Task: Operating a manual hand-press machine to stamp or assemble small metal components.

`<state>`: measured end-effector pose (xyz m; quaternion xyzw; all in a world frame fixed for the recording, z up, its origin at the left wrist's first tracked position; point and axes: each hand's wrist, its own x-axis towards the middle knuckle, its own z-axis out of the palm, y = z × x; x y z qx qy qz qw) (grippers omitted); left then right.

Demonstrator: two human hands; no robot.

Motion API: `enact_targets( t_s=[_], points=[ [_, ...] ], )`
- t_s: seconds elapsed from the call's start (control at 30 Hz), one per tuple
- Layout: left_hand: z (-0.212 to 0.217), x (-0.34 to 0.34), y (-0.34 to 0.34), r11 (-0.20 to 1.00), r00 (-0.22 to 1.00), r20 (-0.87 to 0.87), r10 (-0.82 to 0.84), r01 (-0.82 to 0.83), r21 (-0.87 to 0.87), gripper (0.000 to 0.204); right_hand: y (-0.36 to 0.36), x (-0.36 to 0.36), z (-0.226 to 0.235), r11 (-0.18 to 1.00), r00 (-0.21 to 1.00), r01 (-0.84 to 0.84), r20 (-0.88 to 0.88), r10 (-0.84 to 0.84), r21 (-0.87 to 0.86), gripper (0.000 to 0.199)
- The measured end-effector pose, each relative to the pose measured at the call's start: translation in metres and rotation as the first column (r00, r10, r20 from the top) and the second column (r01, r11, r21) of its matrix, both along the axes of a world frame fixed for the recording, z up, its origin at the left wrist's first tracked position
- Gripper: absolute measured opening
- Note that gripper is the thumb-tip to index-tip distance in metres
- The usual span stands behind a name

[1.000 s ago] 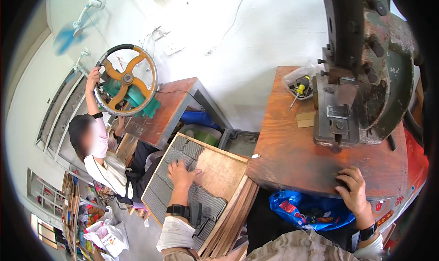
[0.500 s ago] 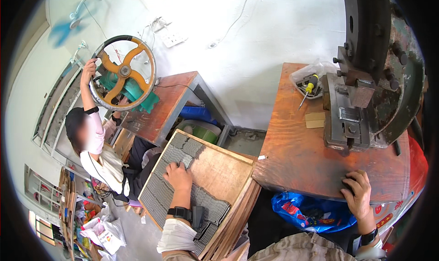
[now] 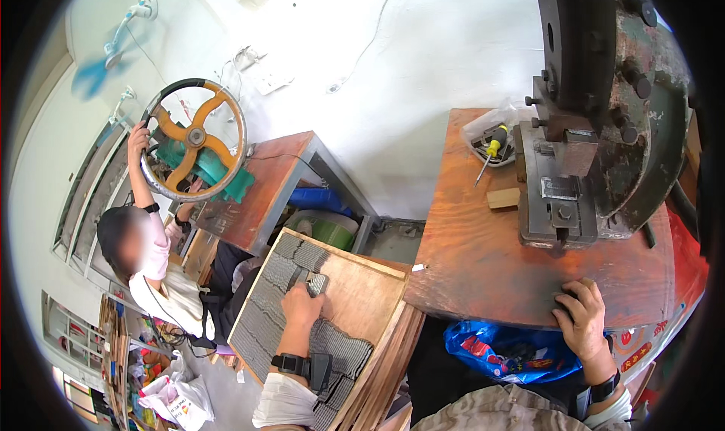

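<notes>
Left hand [image 3: 302, 306] lay flat, fingers curled onto a small grey ribbed metal piece [image 3: 317, 283] at 12 o'clock of the hand, among rows of like grey pieces [image 3: 264, 310] on a shallow plywood tray [image 3: 370, 295]. Grip looked like a pinch, though whether it was closed on the piece I could not tell. Right hand [image 3: 578, 321] rested palm-down, fingers narrow, on the front edge of the reddish wooden surface [image 3: 483, 265], holding nothing visible. Heavy dark iron press [image 3: 596, 129] stood at 12 o'clock of that hand; yellow-handled screwdriver [image 3: 491, 144] at 10 o'clock. Step judged: picking one piece from the tray. Next move would need lifting it clear without disturbing neighbours. Another person [image 3: 151, 257] gripped an orange-spoked handwheel [image 3: 195, 138] at 10 o'clock.
</notes>
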<state>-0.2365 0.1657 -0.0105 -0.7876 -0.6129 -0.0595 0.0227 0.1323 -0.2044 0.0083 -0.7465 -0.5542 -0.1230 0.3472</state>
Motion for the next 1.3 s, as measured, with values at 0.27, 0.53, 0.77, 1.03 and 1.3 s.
enact_targets(
  t_s=[0.27, 0.53, 0.77, 1.03, 1.3],
  points=[
    [0.032, 0.024, -0.011, 0.998, 0.918, 0.396, -0.029, 0.047, -0.036, 0.036, -0.007, 0.008, -0.002, 1.000, 0.997, -0.009, 0.075, 0.009, 0.004, 0.028],
    [0.111, 0.234, -0.088, 0.798, 0.642, 0.652, -0.403, 0.596, -0.093, 0.039, -0.011, 0.008, -0.011, 1.000, 0.997, -0.021, 0.071, 0.022, -0.010, 0.024],
    [0.138, 0.368, -0.152, 0.791, 0.720, 0.381, -0.581, 0.609, 0.055, 0.039, -0.012, 0.010, -0.014, 0.999, 0.998, -0.034, 0.058, 0.034, 0.002, 0.023],
    [0.137, 0.380, -0.157, 0.499, 0.340, 0.791, -0.509, 0.865, -0.051, 0.034, -0.018, 0.015, -0.011, 0.999, 0.997, -0.039, 0.062, 0.038, 0.015, 0.026],
    [0.089, 0.380, -0.155, 0.600, 0.289, 0.613, -0.736, 0.697, 0.393, 0.008, 0.001, 0.046, 0.030, 0.957, 0.983, -0.060, -0.150, 0.107, 0.285, 0.030]
  ],
)
